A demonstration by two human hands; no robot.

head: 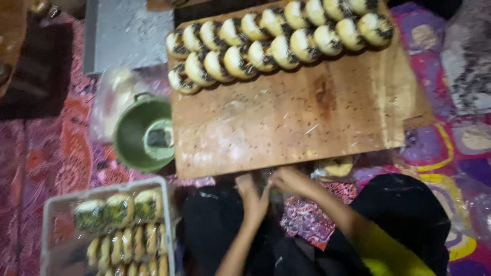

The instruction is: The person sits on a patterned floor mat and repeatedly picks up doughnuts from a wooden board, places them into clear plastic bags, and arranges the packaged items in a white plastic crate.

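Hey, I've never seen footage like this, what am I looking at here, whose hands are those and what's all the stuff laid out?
This is one picture from a camera worn on a person's head, looking down, so the hands at the bottom are the wearer's own. There is no machine. The left hand and right hand meet just below the near edge of a wooden board, working on something small between them; it is too blurred to name. Two rows of round buns with dark sprinkles lie along the board's far side. Left of the board stands a green pot. At bottom left, a pale tray holds more buns, apparently wrapped. Everything rests on patterned cloth.
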